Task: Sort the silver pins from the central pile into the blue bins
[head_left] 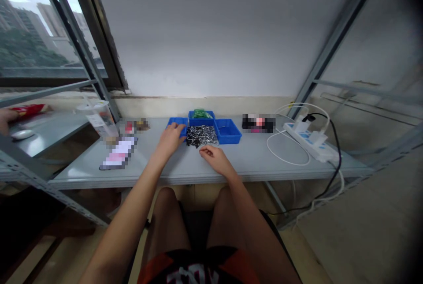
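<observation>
Pale wall (211, 32) rises behind a grey tabletop (257, 156), with a window (20, 54) to the left and a white power strip (312, 143) to the right. Near the middle lies a heap of small metal pieces (202, 134), silvery and black, with blue bins around it: a left bin (176, 120), a right bin (233, 140) and a rear bin (201, 122) bearing green packets (200, 113). Whether a tray sits under the heap, I cannot tell.

The hands are apart. The left hand (172, 136) is over the left bin, fingers bent and thumb set away from them; the right hand (213, 156) is at the heap's near edge, fingers curled in towards the thumb. Whether either one grips a piece is too small to make out.

Each piece should be light, hard and rather slick (easy to lose among its neighbours), and unlikely to break. A pinch between thumb and forefinger, on a loose piece at the fringe, looks surest. The bins, probably stiff, light plastic, are best held by their rims.
</observation>
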Motion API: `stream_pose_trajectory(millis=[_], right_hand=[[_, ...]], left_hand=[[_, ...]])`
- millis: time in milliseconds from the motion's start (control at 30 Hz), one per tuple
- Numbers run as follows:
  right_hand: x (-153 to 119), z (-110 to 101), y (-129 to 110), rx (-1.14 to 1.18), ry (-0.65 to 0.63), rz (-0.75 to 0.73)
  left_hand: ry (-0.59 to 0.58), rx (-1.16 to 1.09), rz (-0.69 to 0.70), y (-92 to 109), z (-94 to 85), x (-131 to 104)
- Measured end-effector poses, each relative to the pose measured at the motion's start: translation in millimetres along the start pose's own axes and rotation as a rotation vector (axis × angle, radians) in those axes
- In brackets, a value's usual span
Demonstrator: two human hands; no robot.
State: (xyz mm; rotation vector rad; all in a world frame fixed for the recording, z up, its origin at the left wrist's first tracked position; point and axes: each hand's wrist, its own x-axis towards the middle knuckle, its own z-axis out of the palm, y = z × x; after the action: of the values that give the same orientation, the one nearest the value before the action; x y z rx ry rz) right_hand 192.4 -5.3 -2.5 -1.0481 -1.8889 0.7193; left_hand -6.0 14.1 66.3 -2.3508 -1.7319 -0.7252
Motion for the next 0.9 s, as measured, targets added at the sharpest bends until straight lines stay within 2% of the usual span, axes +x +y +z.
stream_pose_trajectory(millis=[67, 133, 167, 267, 367, 433, 467, 533, 667, 767, 900], right_hand=[[0, 0, -1, 0.0, -0.005, -0.004], [-1, 0, -3, 0.004, -0.014, -0.009], [-1, 0, -3, 0.01, -0.017, -0.009], [-3, -2, -6, 0.029, -0.027, 0.002], [-4, -3, -8, 0.029, -0.025, -0.016], [-4, -3, -8, 0.027, -0.027, -0.036], [-3, -3, -7, 0.023, -0.029, -0.039], [-3, -2, -5, 0.013, -0.023, -0.029], [-1, 0, -1, 0.002, 0.002, -0.014], [-1, 0, -1, 0.01, -0.001, -0.018], [-2, 0, -2, 0.022, -0.007, -0.02]], left_hand=[[-0.22, -0.183, 0.112, 3, 5.5, -8], [-0.421, -0.408, 0.147, 4, 6.3, -17], [-0.473, -0.518, 0.154, 5, 4.6, -20], [-0.519, -0.761, 0.159, 6, -5.1, -27], [-0.636, -0.834, 0.156, 7, -10.6, -30], [-0.684, -0.819, 0.144, 5, -7.3, -30], [-0.678, -0.795, 0.134, 2, -3.5, -30], [-0.595, -0.694, 0.1, -5, 6.9, -27], [-0.283, -0.339, -0.073, -22, 27.9, -19], [-0.262, -0.172, -0.146, -24, 36.1, -15], [-0.267, -0.048, -0.164, -9, 38.6, -12]])
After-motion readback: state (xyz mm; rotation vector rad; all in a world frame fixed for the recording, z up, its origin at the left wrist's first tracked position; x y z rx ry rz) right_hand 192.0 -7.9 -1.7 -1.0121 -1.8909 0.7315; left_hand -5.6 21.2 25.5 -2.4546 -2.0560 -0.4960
